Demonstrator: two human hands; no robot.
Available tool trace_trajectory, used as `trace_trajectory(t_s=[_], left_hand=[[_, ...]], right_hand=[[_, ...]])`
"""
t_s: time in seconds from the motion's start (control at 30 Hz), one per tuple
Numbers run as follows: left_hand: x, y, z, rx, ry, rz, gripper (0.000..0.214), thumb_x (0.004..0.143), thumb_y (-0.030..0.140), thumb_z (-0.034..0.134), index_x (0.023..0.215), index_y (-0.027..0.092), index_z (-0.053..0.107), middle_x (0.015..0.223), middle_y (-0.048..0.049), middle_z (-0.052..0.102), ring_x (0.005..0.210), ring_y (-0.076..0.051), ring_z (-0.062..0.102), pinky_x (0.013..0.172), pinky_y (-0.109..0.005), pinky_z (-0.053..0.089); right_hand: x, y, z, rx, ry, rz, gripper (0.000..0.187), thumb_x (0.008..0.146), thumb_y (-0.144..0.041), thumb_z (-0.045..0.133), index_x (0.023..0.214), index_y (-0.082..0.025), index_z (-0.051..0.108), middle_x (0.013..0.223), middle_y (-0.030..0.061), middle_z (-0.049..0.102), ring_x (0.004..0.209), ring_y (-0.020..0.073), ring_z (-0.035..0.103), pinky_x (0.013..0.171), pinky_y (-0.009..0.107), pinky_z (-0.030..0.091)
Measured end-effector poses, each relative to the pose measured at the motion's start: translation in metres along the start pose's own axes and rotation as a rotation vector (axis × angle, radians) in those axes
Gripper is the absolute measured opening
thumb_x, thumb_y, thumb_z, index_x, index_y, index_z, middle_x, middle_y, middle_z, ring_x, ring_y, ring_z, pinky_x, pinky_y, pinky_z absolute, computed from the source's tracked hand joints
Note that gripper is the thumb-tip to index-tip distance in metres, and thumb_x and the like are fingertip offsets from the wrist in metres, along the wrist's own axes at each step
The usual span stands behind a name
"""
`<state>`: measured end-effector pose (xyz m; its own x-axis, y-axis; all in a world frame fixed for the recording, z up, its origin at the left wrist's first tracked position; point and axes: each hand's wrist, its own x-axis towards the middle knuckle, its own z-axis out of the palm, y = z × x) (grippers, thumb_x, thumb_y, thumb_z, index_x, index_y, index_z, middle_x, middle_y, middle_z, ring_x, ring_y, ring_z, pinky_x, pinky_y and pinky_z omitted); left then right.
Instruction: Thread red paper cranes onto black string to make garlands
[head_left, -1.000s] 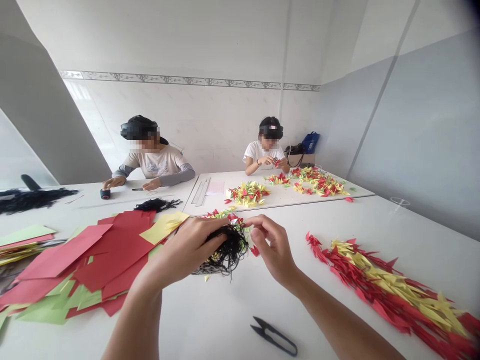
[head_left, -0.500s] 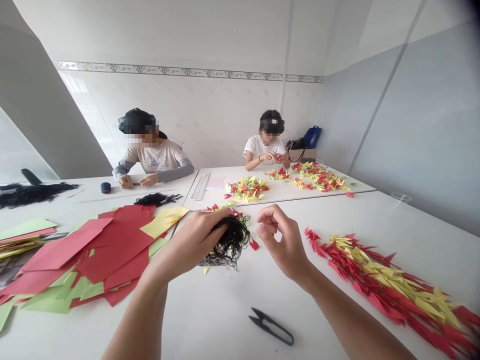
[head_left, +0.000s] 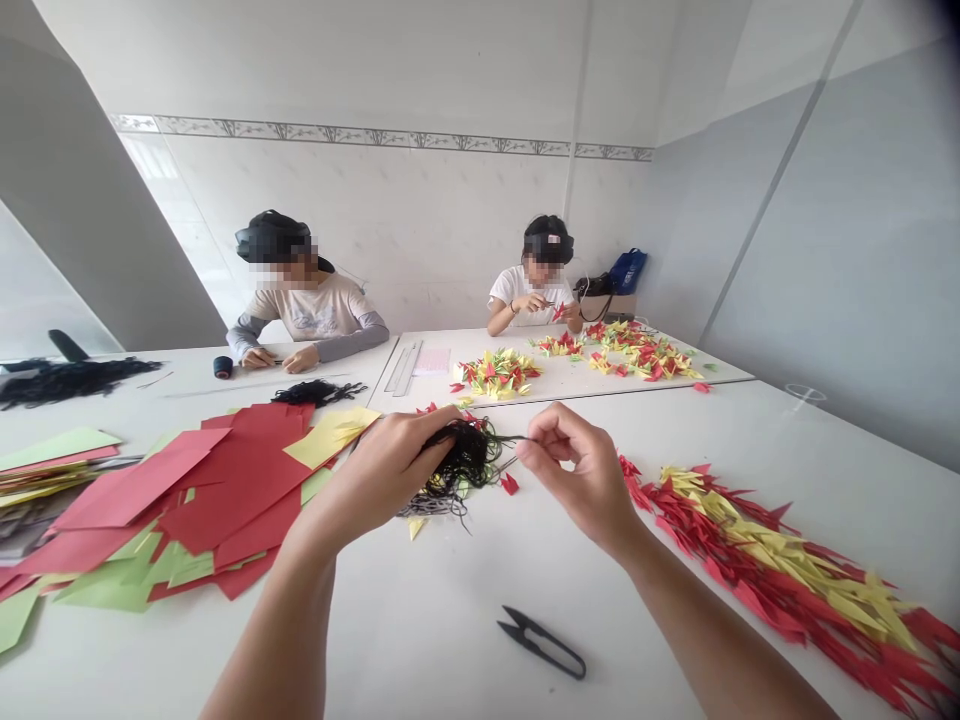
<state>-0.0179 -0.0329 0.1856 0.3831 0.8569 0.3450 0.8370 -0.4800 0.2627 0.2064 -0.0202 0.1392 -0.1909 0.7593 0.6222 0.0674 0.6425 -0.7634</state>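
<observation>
So the big change in the last half second: the right hand [head_left: 581, 475] was hanging half open beside the clump, and now its thumb and finger have closed on a single black thread [head_left: 510, 438] pulled out of the tangle. That thread runs pretty much level, left to right, from the clump to the fingertips, pointing straight at the right hand. The left hand [head_left: 382, 475] is curled around a black thread bundle [head_left: 469, 462], gripping it firmly. The bundle itself is just a messy blob with no real long axis, though loose ends trail down and to the left. It sits low over the white desk [head_left: 420, 630], but I can't tell if it's touching.

A small red paper piece [head_left: 510, 484] lies just beside the bundle, and black snips [head_left: 541, 642] sit on the desk nearer me. Off to the left there's a spread of red paper sheets [head_left: 232, 480] with green paper sheets [head_left: 112, 590] under them. To the right runs a long heap of red and yellow folded paper pieces [head_left: 780, 570]. Further along, two people sit working at the next desk, and one of them, a person in a white shirt [head_left: 521, 300], has a small red piece in their hands.
</observation>
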Motion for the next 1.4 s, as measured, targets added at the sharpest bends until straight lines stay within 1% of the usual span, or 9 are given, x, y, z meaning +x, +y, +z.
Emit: trace_trajectory(t_s=[0.23,0.37,0.6,0.73,0.9,1.03,1.13,1.3,1.4], left_hand=[[0.003,-0.009,-0.004,0.04,0.019,-0.033,0.023,0.098,0.03,0.038,0.09,0.022,0.058,0.063,0.0011,0.051,0.056,-0.016,0.042,0.056,-0.028,0.03],[0.004,-0.018,-0.01,0.07,0.013,-0.09,0.024,0.098,0.03,0.036,0.092,0.022,0.058,0.068,0.0002,0.056,0.06,-0.017,0.047,0.058,-0.027,0.033],[0.001,-0.032,-0.016,0.014,0.11,-0.169,0.023,0.094,0.033,0.041,0.09,0.02,0.059,0.065,0.0015,0.053,0.057,-0.015,0.043,0.054,-0.025,0.031],[0.001,-0.018,-0.009,-0.302,0.147,-0.181,0.009,0.087,0.028,0.052,0.088,0.02,0.054,0.067,0.0032,0.05,0.057,-0.012,0.041,0.051,-0.022,0.03],[0.007,0.013,0.007,-0.722,0.252,-0.103,0.013,0.087,0.029,0.057,0.093,0.02,0.049,0.088,-0.0013,0.055,0.075,-0.013,0.052,0.064,-0.022,0.044],[0.01,0.022,0.012,-0.971,0.316,-0.157,0.018,0.087,0.031,0.056,0.097,0.024,0.043,0.084,0.0005,0.054,0.068,-0.012,0.052,0.058,-0.022,0.045],[0.01,0.015,0.009,-1.065,0.404,-0.208,0.019,0.088,0.032,0.05,0.105,0.026,0.044,0.071,0.004,0.043,0.056,-0.011,0.042,0.048,-0.02,0.034],[0.006,0.004,0.002,-0.673,0.328,-0.128,0.028,0.089,0.027,0.043,0.113,0.024,0.058,0.073,0.0017,0.051,0.063,-0.014,0.045,0.056,-0.025,0.036],[0.005,0.003,0.0,-0.323,0.18,-0.051,0.014,0.08,0.022,0.057,0.09,0.021,0.067,0.076,0.0004,0.061,0.068,-0.015,0.051,0.062,-0.026,0.037]], right_hand=[[0.006,0.004,-0.024,0.137,0.119,-0.074,0.045,0.1,-0.046,0.052,0.064,-0.02,0.049,0.061,-0.0006,0.045,0.056,0.0121,0.039,0.052,0.028,0.031],[0.011,0.01,-0.036,0.136,0.238,-0.11,0.052,0.1,-0.05,0.051,0.057,-0.021,0.044,0.055,-0.0017,0.037,0.054,0.013,0.038,0.053,0.03,0.031],[0.019,0.007,-0.048,0.044,0.23,-0.084,0.044,0.097,-0.051,0.057,0.065,-0.021,0.052,0.06,-0.0019,0.042,0.054,0.0119,0.035,0.051,0.028,0.029],[0.017,0.006,-0.035,0.049,0.102,-0.016,0.033,0.094,-0.051,0.06,0.081,-0.02,0.06,0.062,-0.0038,0.042,0.055,0.0112,0.035,0.051,0.025,0.029],[0.008,0.017,-0.003,0.266,-0.253,0.148,0.039,0.091,-0.05,0.065,0.116,-0.022,0.057,0.066,-0.007,0.035,0.057,0.0098,0.033,0.051,0.022,0.029],[0.004,0.023,0.006,0.315,-0.554,0.237,0.039,0.087,-0.056,0.067,0.088,-0.017,0.062,0.069,-0.0037,0.042,0.059,0.0088,0.035,0.049,0.022,0.027],[0.007,0.021,-0.002,0.286,-0.532,0.245,0.043,0.094,-0.055,0.058,0.076,-0.016,0.063,0.063,-0.0034,0.043,0.056,0.0085,0.033,0.049,0.022,0.027],[0.014,0.016,-0.019,0.31,-0.395,0.202,0.045,0.096,-0.053,0.056,0.072,-0.017,0.062,0.064,-0.0017,0.049,0.056,0.009,0.038,0.052,0.024,0.034],[0.016,0.016,-0.025,0.34,-0.344,0.2,0.043,0.097,-0.052,0.057,0.071,-0.017,0.06,0.062,-0.0028,0.046,0.055,0.009,0.038,0.052,0.024,0.032]])
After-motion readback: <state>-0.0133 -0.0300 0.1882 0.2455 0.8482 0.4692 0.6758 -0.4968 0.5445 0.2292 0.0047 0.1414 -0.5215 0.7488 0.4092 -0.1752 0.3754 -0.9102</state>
